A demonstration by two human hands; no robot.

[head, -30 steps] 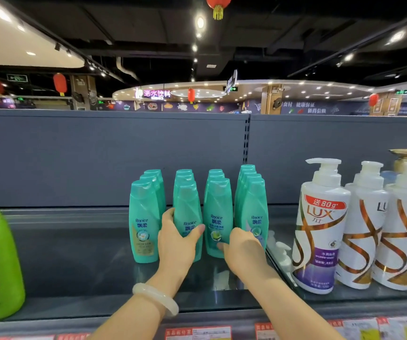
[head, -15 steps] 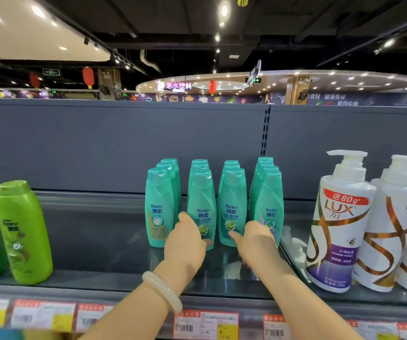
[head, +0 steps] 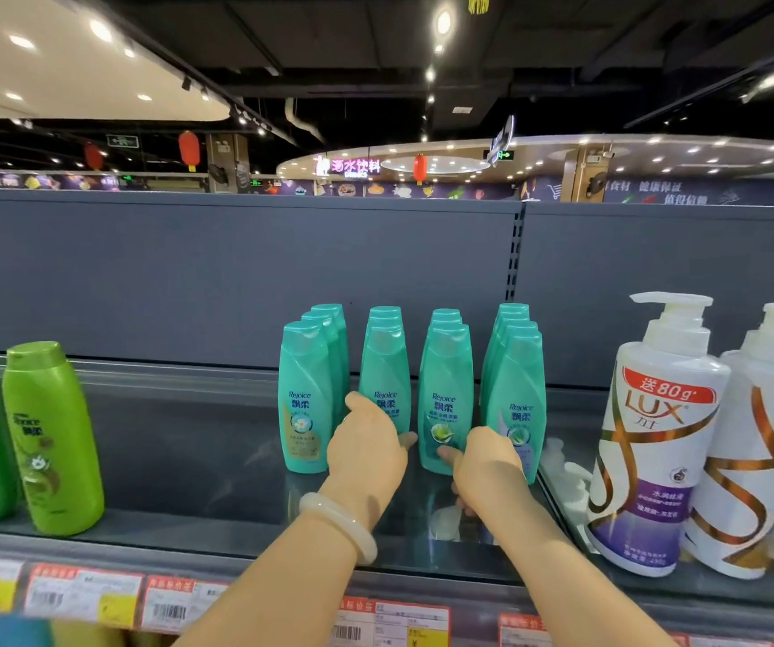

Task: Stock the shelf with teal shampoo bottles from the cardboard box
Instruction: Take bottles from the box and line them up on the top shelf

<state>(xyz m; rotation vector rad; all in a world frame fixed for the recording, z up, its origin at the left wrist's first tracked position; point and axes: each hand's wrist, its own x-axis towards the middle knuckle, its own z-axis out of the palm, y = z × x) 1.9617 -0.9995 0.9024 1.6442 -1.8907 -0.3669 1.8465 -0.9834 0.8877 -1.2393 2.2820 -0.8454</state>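
Teal Rejoice shampoo bottles stand in four front-to-back rows on the dark grey shelf (head: 198, 464). My left hand (head: 366, 448), with a pale bangle on the wrist, grips the base of the second row's front bottle (head: 385, 375), thumb on its right side and fingers on its left. My right hand (head: 492, 464) is low between the third row's front bottle (head: 446, 380) and the fourth row's front bottle (head: 516, 389). Its thumb lies across the third bottle's lower front; its fingers are hidden. The first row's front bottle (head: 303, 394) stands untouched. No cardboard box is in view.
Two green shampoo bottles (head: 51, 436) stand at the left of the shelf. Large white LUX pump bottles (head: 656, 436) crowd the right, beyond a low clear divider (head: 562, 473). Bare shelf lies between the green and teal bottles. Price tags (head: 81, 595) line the front edge.
The view has shifted left, bringing a second green bottle into sight. My left hand has slid lower on the second row's front bottle. My right hand stays at the bottles' bases.
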